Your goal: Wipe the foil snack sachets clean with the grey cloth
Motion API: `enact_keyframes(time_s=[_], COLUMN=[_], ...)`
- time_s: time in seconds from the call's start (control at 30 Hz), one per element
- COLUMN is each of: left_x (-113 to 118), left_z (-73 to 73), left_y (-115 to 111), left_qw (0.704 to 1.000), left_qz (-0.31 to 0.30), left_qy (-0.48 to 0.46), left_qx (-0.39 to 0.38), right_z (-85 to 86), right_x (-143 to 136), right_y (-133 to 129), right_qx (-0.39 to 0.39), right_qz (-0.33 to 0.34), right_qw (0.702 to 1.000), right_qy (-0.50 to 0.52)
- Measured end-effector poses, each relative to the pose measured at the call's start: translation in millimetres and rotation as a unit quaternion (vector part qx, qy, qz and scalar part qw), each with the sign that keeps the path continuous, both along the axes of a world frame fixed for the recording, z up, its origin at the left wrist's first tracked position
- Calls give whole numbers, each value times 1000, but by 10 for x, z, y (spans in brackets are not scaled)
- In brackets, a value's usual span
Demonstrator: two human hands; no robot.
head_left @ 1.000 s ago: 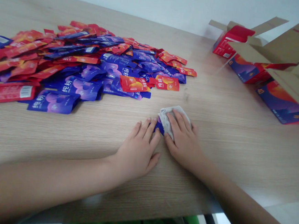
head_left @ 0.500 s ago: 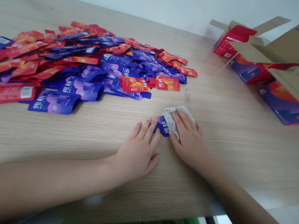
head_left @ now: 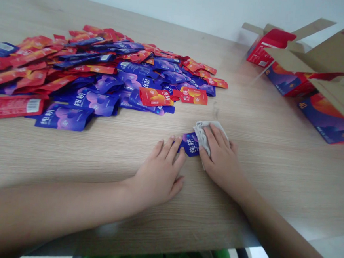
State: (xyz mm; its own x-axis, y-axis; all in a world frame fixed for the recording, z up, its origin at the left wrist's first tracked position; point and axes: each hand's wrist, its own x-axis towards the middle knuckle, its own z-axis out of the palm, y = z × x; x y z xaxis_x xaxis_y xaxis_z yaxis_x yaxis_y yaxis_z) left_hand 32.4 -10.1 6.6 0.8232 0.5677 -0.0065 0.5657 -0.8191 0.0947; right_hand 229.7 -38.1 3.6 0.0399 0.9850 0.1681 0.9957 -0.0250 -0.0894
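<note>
A small blue-purple packet [head_left: 191, 145] lies flat on the wooden table between my hands. My left hand [head_left: 161, 170] rests palm down with its fingers spread, its fingertips on the packet's left end. Under the fingers of my right hand [head_left: 221, 160] is a folded grey-white cloth [head_left: 203, 133], pressed over the packet's right end. That end is hidden by the cloth. Beyond my hands, a large heap of red-orange and blue packets [head_left: 102, 66] spreads over the left and middle of the table.
Opened cartons stand at the right: a red one [head_left: 264, 49] at the back, a blue and orange one [head_left: 285, 80] before it, and another [head_left: 329, 117] nearest. The table's front edge [head_left: 150, 256] runs below my forearms, with something green beneath.
My right hand and the cloth have slid slightly right, and more of the blue packet shows. My left hand has stayed nearly in place.
</note>
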Motion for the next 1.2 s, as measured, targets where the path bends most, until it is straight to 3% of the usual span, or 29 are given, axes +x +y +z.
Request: enact_keyframes(time_s=[0.1, 0.23, 0.3, 0.47, 0.53, 0.77, 0.83, 0.93, 1.03, 1.2], left_x=[3, 8, 6, 3, 7, 18, 14, 6, 2, 6], left_z=[-4, -1, 3, 6, 4, 5, 5, -1, -13, -18], left_y=[2, 7, 6, 2, 0, 5, 6, 2, -2, 2], left_qw=[1000, 1000, 1000, 1000, 1000, 1000, 1000, 1000, 1000, 1000], left_qz=[1, -5, -6, -3, -2, -2, 0, -2, -2, -4], left_qy=[-3, -6, -5, 5, 6, 1, 0, 1, 0, -11], left_qx=[2, 1, -2, -3, -3, -7, -9, -10, -10, -3], right_z=[-16, 19, 34, -9, -36, -8, -6, -35, -58, -14], right_x=[-61, -279, -265, 62, 91, -213, -139, 33, 22, -266], right_y=[-21, -77, -68, 32, 39, -61, -52, -17, -19, -81], right_qx=[7, -16, -23, -8, 1, -11, -13, -2, 11, -5], right_qz=[-12, 85, 98, -24, -43, 93, 76, -4, -36, 100], right_qw=[1000, 996, 995, 1000, 999, 995, 997, 1000, 999, 995], right_qy=[-8, -8, -4, 3, 0, -18, -16, -12, -13, -10])
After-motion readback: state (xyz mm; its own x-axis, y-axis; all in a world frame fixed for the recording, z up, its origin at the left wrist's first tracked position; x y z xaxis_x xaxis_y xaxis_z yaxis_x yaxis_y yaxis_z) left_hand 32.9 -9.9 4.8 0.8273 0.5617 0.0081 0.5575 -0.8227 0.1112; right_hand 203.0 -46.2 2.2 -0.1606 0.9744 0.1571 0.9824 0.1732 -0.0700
